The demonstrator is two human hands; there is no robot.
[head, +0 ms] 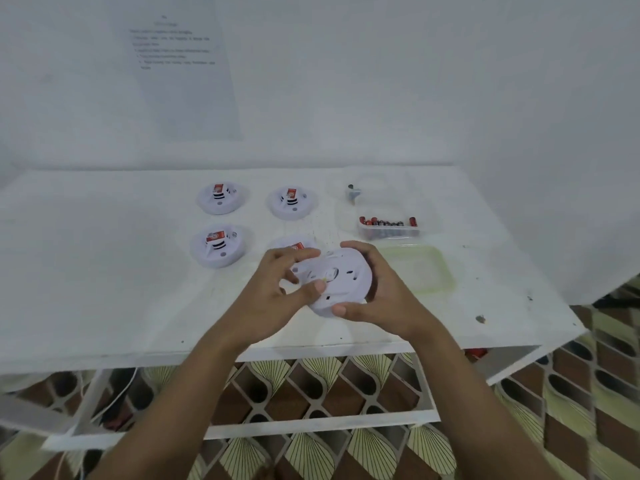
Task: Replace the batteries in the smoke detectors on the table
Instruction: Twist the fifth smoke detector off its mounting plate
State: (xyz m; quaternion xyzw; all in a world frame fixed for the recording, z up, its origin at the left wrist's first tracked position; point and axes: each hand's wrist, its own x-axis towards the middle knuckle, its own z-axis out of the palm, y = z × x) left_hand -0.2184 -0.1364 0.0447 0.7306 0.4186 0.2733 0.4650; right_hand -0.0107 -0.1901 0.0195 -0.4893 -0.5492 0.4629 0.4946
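A round white smoke detector (341, 282) is held above the table's front, its back side tilted toward me. My right hand (377, 292) grips its right rim, thumb under the near edge. My left hand (277, 285) holds its left side, fingers curled over the back and thumb pressing near the centre. Three more detectors lie face down on the white table (104, 271), each showing a red battery: back left (221, 199), back right (292, 201), front left (218, 244). Another detector (294, 244) is partly hidden behind my left hand.
A clear plastic container (388, 227) with several red-and-black batteries stands at the right. In front of it lies a clear tray with a greenish rim (420, 270). A small dark object (352, 192) sits near the back. A printed sheet (183, 71) hangs on the wall.
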